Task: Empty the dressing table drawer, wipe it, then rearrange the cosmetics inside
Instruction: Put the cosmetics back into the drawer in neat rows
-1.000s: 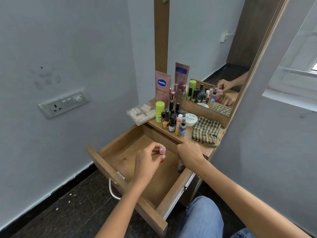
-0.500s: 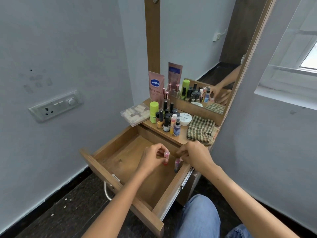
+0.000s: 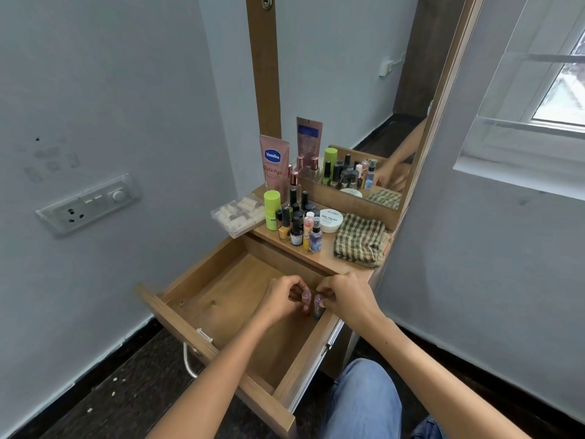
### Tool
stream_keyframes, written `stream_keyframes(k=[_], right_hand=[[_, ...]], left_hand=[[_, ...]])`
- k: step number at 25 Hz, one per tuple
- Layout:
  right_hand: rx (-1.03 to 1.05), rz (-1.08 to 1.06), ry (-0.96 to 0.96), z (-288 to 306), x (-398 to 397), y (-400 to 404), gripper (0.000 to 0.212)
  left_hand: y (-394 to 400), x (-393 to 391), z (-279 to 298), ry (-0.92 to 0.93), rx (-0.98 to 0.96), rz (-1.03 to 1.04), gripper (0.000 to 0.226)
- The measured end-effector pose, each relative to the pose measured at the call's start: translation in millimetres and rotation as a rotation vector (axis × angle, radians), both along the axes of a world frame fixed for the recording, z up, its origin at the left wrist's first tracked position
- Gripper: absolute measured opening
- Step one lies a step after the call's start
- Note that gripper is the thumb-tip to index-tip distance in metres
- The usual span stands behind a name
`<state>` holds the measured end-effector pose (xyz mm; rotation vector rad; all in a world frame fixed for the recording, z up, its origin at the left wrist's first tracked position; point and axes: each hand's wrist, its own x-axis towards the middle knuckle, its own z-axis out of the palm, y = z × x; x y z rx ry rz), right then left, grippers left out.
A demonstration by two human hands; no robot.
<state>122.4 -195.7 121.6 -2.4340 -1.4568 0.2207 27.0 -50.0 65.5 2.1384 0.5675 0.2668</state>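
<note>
"Vaseline" and "Gluta-Hya" on pink tube (image 3: 274,167), "NAIL POLISH" on white jar (image 3: 330,220), its top word perhaps "ZUDIO"

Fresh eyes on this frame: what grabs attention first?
The open wooden drawer, nearly bare, with the left hand and right hand each setting a small bottle upright at its right side. Behind it, a dense cluster of cosmetics on the tabletop, beside a folded checked cloth.

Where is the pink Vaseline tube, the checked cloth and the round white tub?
Pink Vaseline tube (image 3: 274,166), head view, on its front, near the blue logo.
Checked cloth (image 3: 361,239), head view, on the middle of the folded fabric.
Round white tub (image 3: 330,219), head view, on its lid.
</note>
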Motion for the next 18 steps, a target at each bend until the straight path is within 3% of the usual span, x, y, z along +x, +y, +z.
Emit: stream_keyframes(k=[18], right_hand=[[-0.015,-0.087,-0.01,-10.2,-5.3,10.3,0.015]], left_hand=[[0.8,2.3,-1.0,0.004,-0.016,0.006,0.035]])
